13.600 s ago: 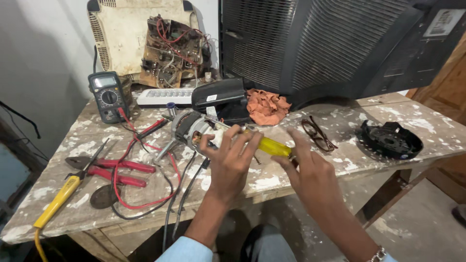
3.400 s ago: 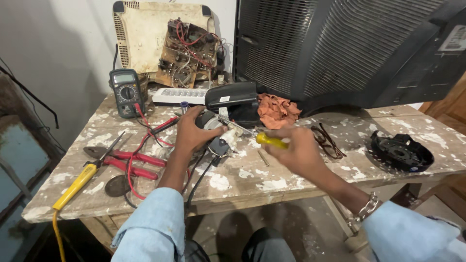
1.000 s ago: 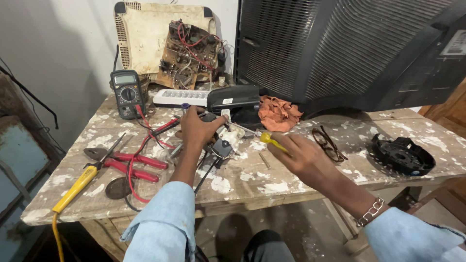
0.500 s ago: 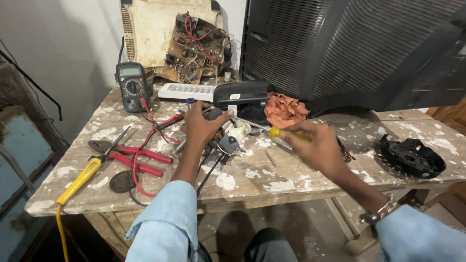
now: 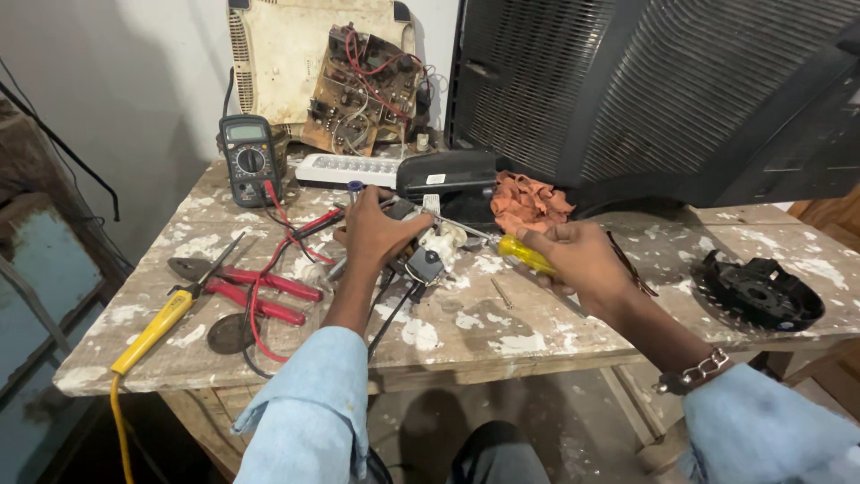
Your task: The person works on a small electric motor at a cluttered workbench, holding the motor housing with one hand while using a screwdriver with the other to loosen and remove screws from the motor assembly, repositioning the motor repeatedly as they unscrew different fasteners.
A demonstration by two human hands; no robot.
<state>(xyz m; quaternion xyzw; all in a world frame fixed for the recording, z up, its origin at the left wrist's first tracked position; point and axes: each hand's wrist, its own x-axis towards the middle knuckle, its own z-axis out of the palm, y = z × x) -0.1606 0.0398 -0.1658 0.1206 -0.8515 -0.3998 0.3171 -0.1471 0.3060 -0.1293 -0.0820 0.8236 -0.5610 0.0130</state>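
Our left hand [image 5: 376,235] lies curled over the small grey-and-white electrical part with black leads [image 5: 428,258] at the middle of the paint-spattered wooden bench [image 5: 502,332], fingers pressed around it. Our right hand [image 5: 582,262] has its fingers closed on the yellow-handled screwdriver [image 5: 524,254], its thin shaft aimed at that part; the tip seems to touch it, though the view is unclear. The blade could slip off and jab our left fingers, since they sit just beside it. A white rectangular label sits on the black box [image 5: 448,176] behind; a pale tag marks the big dark cabinet's [image 5: 663,90] right edge.
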